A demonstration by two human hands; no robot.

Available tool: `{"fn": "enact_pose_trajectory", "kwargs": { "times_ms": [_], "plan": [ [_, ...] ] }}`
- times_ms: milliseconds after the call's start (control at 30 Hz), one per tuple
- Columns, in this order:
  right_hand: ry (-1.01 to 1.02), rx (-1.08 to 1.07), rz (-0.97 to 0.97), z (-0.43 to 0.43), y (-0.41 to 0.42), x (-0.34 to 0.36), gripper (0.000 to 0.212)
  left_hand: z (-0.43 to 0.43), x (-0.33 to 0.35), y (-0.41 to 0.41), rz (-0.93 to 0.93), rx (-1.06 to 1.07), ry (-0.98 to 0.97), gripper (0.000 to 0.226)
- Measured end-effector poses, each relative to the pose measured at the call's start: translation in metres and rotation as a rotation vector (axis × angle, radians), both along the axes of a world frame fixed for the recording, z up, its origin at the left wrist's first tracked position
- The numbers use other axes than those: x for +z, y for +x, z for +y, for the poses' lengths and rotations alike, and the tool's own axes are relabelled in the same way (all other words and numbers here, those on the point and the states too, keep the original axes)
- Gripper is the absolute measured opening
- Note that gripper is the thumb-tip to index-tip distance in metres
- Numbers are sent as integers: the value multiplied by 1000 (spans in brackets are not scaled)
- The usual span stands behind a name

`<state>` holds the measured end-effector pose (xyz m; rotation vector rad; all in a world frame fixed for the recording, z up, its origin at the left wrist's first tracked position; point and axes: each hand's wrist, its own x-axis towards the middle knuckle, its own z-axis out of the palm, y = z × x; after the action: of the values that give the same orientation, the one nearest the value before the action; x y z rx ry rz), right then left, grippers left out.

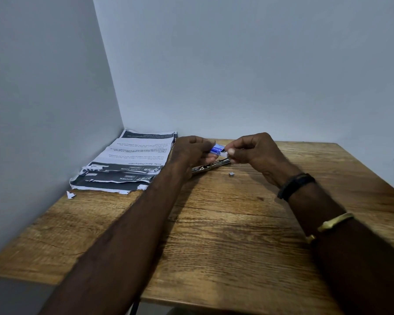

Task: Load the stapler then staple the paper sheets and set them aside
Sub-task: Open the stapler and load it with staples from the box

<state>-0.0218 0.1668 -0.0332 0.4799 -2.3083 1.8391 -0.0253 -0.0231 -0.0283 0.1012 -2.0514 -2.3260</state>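
A small blue and white staple box (217, 149) is held between both hands above the far middle of the wooden table (225, 235). My left hand (191, 153) grips its left end. My right hand (255, 153) pinches its right end with fingertips. Under the hands lies a metal stapler (208, 166), opened out flat on the table. A short bit of staples (231, 174) rests loose on the wood just right of the stapler. The printed paper sheets (127, 162) lie stacked in the far left corner, their near edge torn.
Grey walls close in the table at the left and the back. A torn paper scrap (70, 194) lies near the left edge. The table's front edge runs close to me. A black band and a gold bangle sit on my right wrist.
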Motion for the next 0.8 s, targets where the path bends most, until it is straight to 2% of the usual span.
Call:
{"fn": "enact_pose_trajectory", "kwargs": {
  "times_ms": [200, 300, 533, 667, 800],
  "plan": [
    [4, -45, 41, -3, 1, 1, 21, 7, 2, 0, -5, -46, -15, 4],
    [45, -66, 60, -2, -1, 1, 19, 8, 3, -2, 3, -53, -65, 14],
    [137, 20, 31, 2, -2, 3, 24, 8, -1, -3, 32, -42, -112, 14],
    [154, -15, 37, 7, -1, 6, 25, 10, 0, 1, 25, -72, -110, 4],
    [309, -97, 26, 15, 2, 12, 20, 8, -2, 2, 167, 51, -210, 10]
  ]
}}
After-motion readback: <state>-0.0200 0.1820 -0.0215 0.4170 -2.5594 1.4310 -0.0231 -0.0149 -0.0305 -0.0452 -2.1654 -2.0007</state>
